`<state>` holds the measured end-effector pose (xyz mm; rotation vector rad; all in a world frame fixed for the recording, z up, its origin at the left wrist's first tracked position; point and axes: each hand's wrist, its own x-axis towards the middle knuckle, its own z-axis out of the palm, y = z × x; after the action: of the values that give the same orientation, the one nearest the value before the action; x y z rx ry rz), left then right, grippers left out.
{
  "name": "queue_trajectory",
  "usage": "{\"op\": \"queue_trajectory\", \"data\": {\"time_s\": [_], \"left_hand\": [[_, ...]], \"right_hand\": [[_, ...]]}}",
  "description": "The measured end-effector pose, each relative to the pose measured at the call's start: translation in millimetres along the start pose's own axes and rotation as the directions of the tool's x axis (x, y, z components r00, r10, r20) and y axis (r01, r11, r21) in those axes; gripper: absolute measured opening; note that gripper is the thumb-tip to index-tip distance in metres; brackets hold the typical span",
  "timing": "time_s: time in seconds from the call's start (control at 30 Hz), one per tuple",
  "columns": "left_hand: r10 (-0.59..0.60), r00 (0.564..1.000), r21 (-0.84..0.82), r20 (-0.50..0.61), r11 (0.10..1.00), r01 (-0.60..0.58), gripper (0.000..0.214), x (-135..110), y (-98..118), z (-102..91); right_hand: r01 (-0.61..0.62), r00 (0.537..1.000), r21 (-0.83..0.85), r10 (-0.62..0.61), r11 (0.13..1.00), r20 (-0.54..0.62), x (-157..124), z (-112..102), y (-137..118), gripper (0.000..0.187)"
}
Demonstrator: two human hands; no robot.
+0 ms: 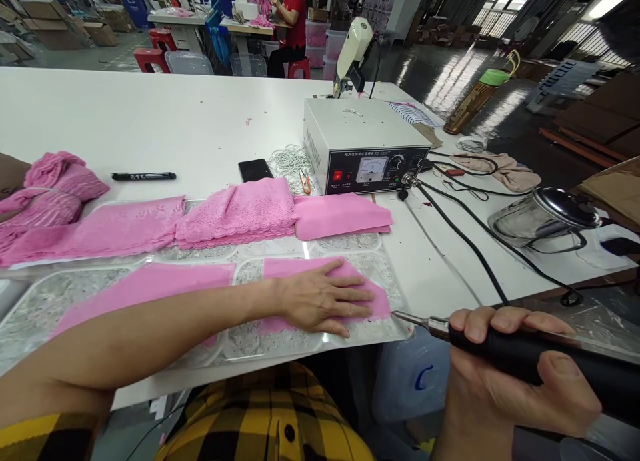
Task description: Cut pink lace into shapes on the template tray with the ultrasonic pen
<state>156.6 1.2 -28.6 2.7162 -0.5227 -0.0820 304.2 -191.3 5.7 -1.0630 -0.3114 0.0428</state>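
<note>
My left hand [325,297] lies flat, fingers spread, on a pink fabric piece [383,305] with an angled right end. Beneath the fabric is a clear, scuffed plastic sheet [295,346] near the table's front edge. Fingers and thumb of my right hand [505,374] wrap round the thick black handle of an ultrasonic handpiece [530,354]. Its slim metal tip points left, at the lower right corner of the fabric. Whether tip and cloth touch is hard to tell. A second pink piece [170,277] lies to the left, partly under my left forearm.
Behind the sheet lie pink lace stacks [237,214], plain pink pieces [345,215] and a tied bundle [60,187]. A control box [370,147] stands at the back, cables [465,237] running right. Nearby are a phone [255,170], marker [143,177] and lidded glass mug [543,217]. Someone in red sits beyond.
</note>
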Motion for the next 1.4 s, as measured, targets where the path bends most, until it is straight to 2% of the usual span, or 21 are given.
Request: {"op": "queue_trajectory", "data": {"time_s": [0.17,0.33,0.6,0.87,1.13,1.4], "left_hand": [[0.041,0.997,0.033,-0.064,0.999,-0.039,0.05,-1.3,-1.2,1.5],[0.027,0.999,0.034,-0.029,0.999,-0.026,0.049,-0.5,-1.5,1.5],[0.065,0.993,0.048,-0.096,0.997,-0.061,0.05,-1.2,-3.0,4.1],[0.052,0.995,0.041,-0.083,0.998,-0.048,0.05,-1.3,-3.1,4.5],[0.032,0.997,0.002,-0.064,0.999,-0.032,0.05,-1.3,-1.6,1.8],[0.035,0.998,0.014,-0.048,0.999,-0.034,0.051,-1.0,-1.9,1.6]], "right_hand": [[0.023,0.999,0.003,-0.023,1.0,0.039,0.6,1.2,1.3,0.022],[0.032,0.999,0.0,-0.032,0.999,0.041,0.6,2.6,3.7,0.023],[0.024,1.0,-0.004,-0.024,1.0,0.018,-0.9,6.7,1.3,0.023],[-0.008,1.0,0.0,0.008,1.0,0.006,0.2,4.3,4.1,0.023],[-0.011,0.996,-0.007,0.011,1.0,0.084,-1.7,3.5,1.5,0.02],[0.047,0.988,-0.005,-0.045,0.999,0.149,-1.2,0.2,3.4,0.013]]}}
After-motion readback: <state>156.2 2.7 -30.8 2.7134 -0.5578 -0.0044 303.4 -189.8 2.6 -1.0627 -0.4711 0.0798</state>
